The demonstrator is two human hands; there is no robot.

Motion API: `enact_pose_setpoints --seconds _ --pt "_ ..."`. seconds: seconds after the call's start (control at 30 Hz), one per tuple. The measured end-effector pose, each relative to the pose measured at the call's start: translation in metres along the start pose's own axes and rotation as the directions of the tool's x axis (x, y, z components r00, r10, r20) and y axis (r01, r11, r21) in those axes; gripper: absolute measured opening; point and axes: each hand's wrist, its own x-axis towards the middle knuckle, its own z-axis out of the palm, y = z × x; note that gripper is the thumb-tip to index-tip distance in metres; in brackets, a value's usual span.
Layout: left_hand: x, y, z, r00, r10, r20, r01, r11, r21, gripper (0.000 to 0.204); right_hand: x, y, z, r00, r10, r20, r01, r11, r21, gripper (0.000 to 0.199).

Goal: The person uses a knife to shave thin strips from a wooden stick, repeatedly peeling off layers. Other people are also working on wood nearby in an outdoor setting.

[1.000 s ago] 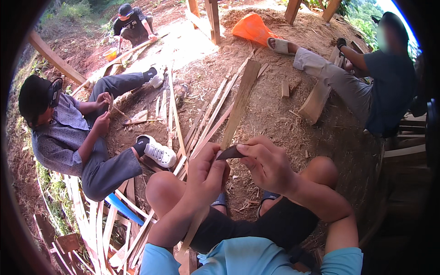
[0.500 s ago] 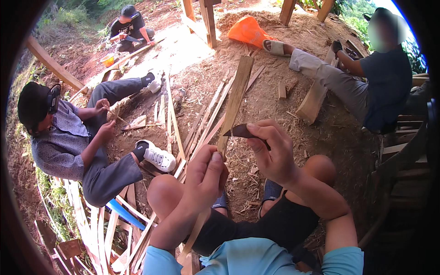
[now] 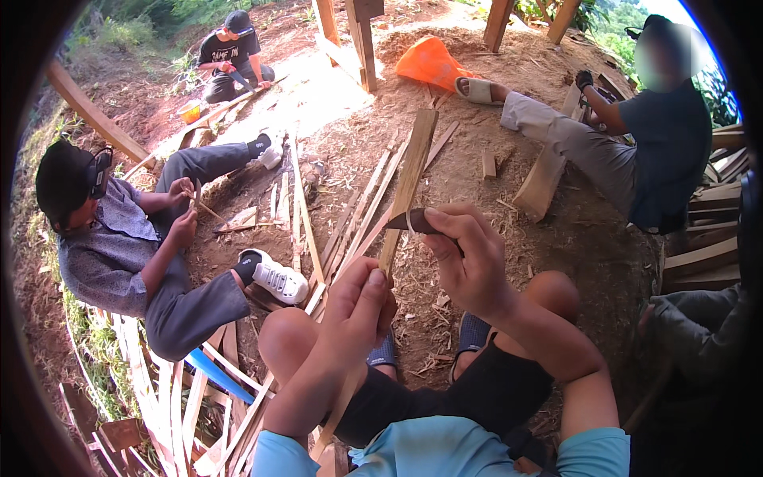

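Note:
My left hand [image 3: 358, 306] is closed round a long, flat wooden strip [image 3: 412, 163]. The strip slants up and away from me, and its lower end passes beneath my left forearm. In my right hand [image 3: 474, 258], thumb and fingers pinch a dark, pointed knife [image 3: 415, 222]. The knife's tip points left and lies across the strip, just above my left fist. A thin pale curl of wood shows at the blade. Most of the knife's handle is hidden by my fingers.
Long wooden strips [image 3: 372, 195] lie on the dirt ahead, and more are piled at lower left beside a blue strip [image 3: 218, 372]. Co-workers sit at left [image 3: 103, 230], far left [image 3: 230, 60] and right [image 3: 668, 143]. An orange bag [image 3: 429, 62] lies near the posts.
The wood curl at the knife has grown, and the blade sits slightly lower on the strip. The far-left co-worker has straightened up. A grey-clad leg now shows at the right edge.

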Motion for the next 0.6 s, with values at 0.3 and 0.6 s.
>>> enact_pose_setpoints --seconds 0.3,0.6 --pt "0.002 0.008 -0.001 0.996 -0.086 0.013 0.087 0.994 -0.069 0.018 0.015 0.036 -0.03 0.945 0.296 -0.14 -0.305 0.951 -0.044 0.015" --pt "0.017 0.01 -0.021 0.92 -0.156 0.361 0.315 0.84 -0.441 0.017 -0.014 -0.003 -0.007 0.983 0.025 0.18 -0.038 0.997 0.067 0.022"
